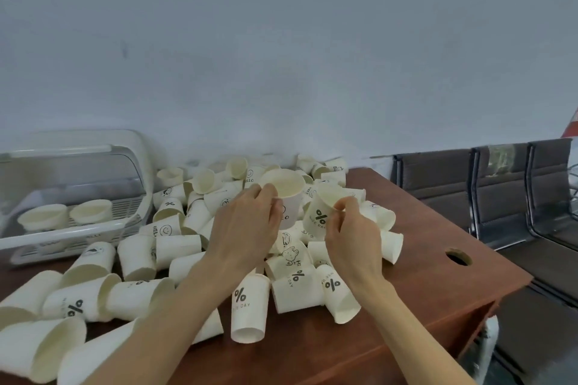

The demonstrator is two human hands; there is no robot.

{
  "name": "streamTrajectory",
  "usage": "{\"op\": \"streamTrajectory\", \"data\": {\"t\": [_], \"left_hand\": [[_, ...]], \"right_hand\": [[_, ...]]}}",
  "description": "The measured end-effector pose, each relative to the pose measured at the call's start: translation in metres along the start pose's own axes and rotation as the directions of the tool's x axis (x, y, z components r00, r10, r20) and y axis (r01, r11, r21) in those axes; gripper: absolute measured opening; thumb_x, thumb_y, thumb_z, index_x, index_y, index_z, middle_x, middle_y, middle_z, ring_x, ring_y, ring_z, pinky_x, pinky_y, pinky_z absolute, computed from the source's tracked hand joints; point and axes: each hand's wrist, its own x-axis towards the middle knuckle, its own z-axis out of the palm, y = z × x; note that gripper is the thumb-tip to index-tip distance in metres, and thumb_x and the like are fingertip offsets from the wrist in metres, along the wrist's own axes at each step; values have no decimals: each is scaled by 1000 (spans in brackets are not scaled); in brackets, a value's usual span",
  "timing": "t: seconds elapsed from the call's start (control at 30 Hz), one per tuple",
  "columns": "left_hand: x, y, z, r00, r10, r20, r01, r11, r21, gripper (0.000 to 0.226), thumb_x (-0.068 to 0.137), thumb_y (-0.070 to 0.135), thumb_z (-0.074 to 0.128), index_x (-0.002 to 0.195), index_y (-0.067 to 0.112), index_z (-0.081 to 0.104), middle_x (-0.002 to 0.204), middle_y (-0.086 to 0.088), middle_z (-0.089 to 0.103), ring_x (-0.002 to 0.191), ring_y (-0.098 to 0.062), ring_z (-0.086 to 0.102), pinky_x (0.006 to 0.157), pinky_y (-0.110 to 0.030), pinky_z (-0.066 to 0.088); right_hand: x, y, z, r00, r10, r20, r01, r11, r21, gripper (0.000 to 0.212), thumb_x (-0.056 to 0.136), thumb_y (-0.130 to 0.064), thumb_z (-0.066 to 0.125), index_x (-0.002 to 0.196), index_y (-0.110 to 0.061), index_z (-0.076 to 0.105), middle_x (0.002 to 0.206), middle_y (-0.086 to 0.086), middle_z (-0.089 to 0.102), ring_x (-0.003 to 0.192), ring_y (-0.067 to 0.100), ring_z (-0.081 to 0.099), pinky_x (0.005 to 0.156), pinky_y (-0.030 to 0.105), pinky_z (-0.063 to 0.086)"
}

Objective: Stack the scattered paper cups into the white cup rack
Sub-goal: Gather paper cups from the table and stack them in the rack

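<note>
Several white paper cups (250, 306) lie scattered in a heap across the brown table (438, 262). My left hand (247, 228) grips an upright cup marked HELLO (286, 194) above the middle of the heap. Beside it, my right hand (353, 234) pinches the rim of a tilted cup printed with a percent sign (320, 211). The white cup rack (78, 228) stands at the far left of the table, its clear lid raised. Two cups (62, 216) stand upright inside it.
The table's right edge runs close to a round cable hole (458, 256). A row of dark chairs (488, 191) stands to the right against the pale wall. Cups crowd the table's left front corner (40, 344).
</note>
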Motion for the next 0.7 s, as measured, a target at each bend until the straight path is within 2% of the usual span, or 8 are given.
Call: {"op": "streamTrajectory", "data": {"t": [0.17,0.37,0.7], "left_hand": [[0,-33,-12,996,-82,-18,82,996,38,21,98,31,42,99,17,57,86,4,58,80,-21,56,63,-35,45],[-5,-73,-27,987,-154,-47,158,981,114,22,98,31,39,97,17,56,87,3,57,79,-22,56,59,-32,38],[-18,-143,-60,952,-287,-109,303,933,195,19,97,29,42,95,15,55,85,1,57,78,-25,56,58,-34,41]], "right_hand": [[8,-35,26,993,-100,64,99,995,11,4,96,-17,43,95,-18,47,61,-3,57,58,19,55,58,40,45],[12,-77,57,974,-200,107,194,979,58,3,94,-17,45,95,-17,48,66,1,59,63,24,56,60,41,46],[6,-140,105,924,-334,188,313,941,131,6,96,-18,41,94,-17,46,66,-2,58,66,21,53,60,37,41]]}}
